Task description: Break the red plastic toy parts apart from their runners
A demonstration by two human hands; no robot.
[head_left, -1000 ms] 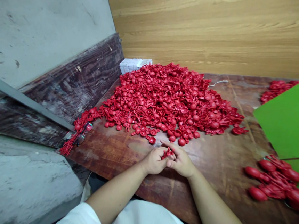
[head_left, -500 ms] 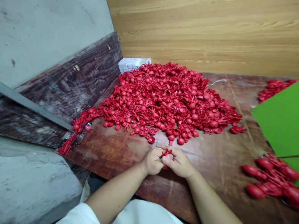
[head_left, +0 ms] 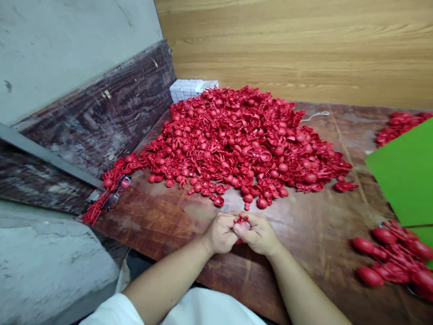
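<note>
My left hand (head_left: 221,233) and my right hand (head_left: 258,235) meet near the table's front edge, both closed round a small red plastic piece (head_left: 241,219). Thin red prongs of it stick up between the fingers, and a bit of red shows below the thumbs; the fingers hide the rest. Just beyond the hands, a large heap of red plastic parts (head_left: 233,138), with round heads and thin limbs, covers the middle of the brown table (head_left: 302,225).
Eyeglasses (head_left: 113,200) lie by red parts at the left edge. White boxes (head_left: 190,90) stand behind the heap. A green board (head_left: 421,165) leans in from the right, near larger red figures (head_left: 401,259). A white string (head_left: 315,115) lies at the back.
Both hands have stayed in nearly the same place, with the fingers drawn a little tighter round the red piece. The view has shifted slightly.
</note>
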